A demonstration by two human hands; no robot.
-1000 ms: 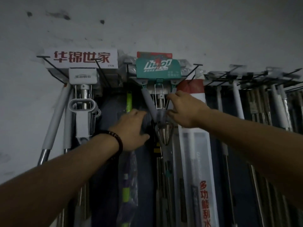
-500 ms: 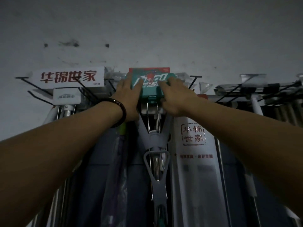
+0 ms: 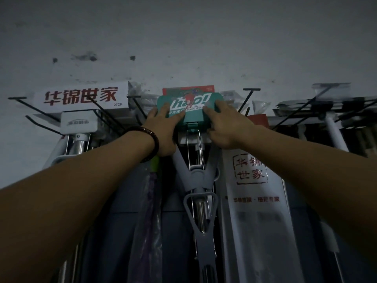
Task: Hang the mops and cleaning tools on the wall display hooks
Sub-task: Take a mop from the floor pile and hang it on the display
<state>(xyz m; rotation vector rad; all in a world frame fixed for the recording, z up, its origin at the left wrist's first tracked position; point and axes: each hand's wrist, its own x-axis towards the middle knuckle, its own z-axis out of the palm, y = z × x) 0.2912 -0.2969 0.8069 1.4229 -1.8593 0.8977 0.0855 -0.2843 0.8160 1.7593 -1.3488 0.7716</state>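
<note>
A squeeze mop with a teal labelled head (image 3: 190, 116) and a grey Y-shaped frame (image 3: 199, 180) hangs at the wall's top centre, among black wire hooks (image 3: 247, 99). My left hand (image 3: 163, 129), with a dark bead bracelet on the wrist, lies with straight fingers on the left end of the teal head. My right hand (image 3: 223, 124) presses straight fingers on the right end, thumb below the head's edge. The hook under the head is hidden.
A white mop with a red-lettered box (image 3: 81, 98) hangs to the left. A long white package with red characters (image 3: 253, 180) hangs just right of the grey frame. More handles and wire hooks (image 3: 330, 127) fill the right side. A plastic-wrapped green-handled tool (image 3: 152, 201) hangs beneath my left wrist.
Both hands rose from the grey frame to the teal head a second ago and have stayed there since. The view tilted upward.
</note>
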